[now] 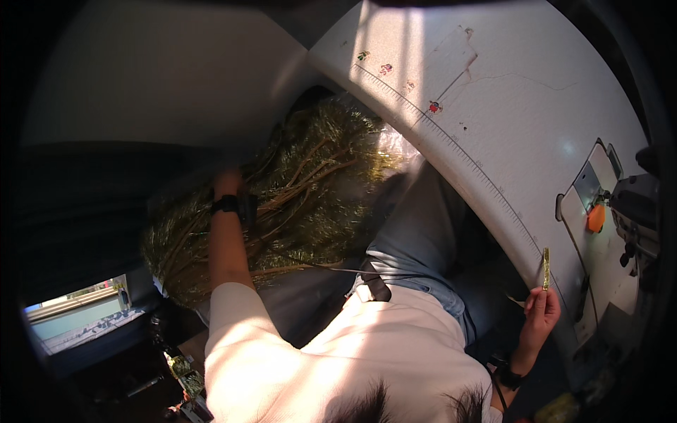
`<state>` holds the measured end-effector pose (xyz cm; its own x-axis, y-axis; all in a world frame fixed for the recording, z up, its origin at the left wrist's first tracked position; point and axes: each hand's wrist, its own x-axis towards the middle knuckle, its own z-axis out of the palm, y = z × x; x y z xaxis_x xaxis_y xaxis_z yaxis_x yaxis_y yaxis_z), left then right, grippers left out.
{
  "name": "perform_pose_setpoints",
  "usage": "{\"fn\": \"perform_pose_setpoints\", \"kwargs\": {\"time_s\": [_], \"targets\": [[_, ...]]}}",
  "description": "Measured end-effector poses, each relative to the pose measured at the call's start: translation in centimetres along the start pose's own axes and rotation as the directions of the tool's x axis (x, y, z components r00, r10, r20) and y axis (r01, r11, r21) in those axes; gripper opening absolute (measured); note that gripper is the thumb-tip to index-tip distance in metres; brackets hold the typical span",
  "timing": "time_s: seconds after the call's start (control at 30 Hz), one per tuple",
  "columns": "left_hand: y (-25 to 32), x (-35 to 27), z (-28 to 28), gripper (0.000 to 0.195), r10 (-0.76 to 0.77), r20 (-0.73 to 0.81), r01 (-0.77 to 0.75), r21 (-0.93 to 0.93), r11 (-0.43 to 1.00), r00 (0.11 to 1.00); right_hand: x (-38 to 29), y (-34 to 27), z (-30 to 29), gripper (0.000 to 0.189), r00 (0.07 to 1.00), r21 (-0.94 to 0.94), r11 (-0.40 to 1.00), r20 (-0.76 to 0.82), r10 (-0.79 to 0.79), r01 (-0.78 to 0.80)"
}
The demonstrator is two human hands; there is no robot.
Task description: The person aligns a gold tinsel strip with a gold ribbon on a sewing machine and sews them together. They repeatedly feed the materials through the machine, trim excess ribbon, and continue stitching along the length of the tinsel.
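Observation:
My right hand pinches a short gold shiny strip, which stands up from the fingertips near the curved edge of a white sewing machine table. A pale narrow end also sticks out from this hand. My left hand reaches out to the far left, beside a large heap of gold-green tinsel-like material. It is blurred and in shadow, so its fingers and anything in them cannot be made out. Tan bands run through the heap.
A printed ruler scale and small stickers line the table edge. The sewing machine stands at the right, with an orange piece at its needle area. A dark cable crosses my lap. Low at left lie gold pieces.

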<state>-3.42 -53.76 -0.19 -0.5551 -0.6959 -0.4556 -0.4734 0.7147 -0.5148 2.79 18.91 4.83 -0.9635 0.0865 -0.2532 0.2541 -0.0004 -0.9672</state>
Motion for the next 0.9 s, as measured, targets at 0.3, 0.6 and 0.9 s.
{"fn": "perform_pose_setpoints", "kwargs": {"time_s": [0.3,0.6,0.9], "targets": [[-3.1,-1.7,-0.6,0.024,-0.141,-0.221,0.113,-0.136,0.984,0.965,0.1,0.3,-1.8,0.021,0.996,-0.092,0.992,-0.021,0.084,-0.086],[-1.8,-7.2,-7.3,0.027,-0.138,-0.631,-0.033,-0.251,0.967,0.764,-0.7,0.5,-3.4,0.018,0.986,0.017,0.998,-0.151,0.066,-0.064],[9.8,-21.3,-17.1,0.007,0.351,-0.877,-0.844,-0.106,0.525,0.328,2.6,-3.8,5.6,0.01,0.876,-0.038,0.982,0.46,-0.146,0.183]]}}
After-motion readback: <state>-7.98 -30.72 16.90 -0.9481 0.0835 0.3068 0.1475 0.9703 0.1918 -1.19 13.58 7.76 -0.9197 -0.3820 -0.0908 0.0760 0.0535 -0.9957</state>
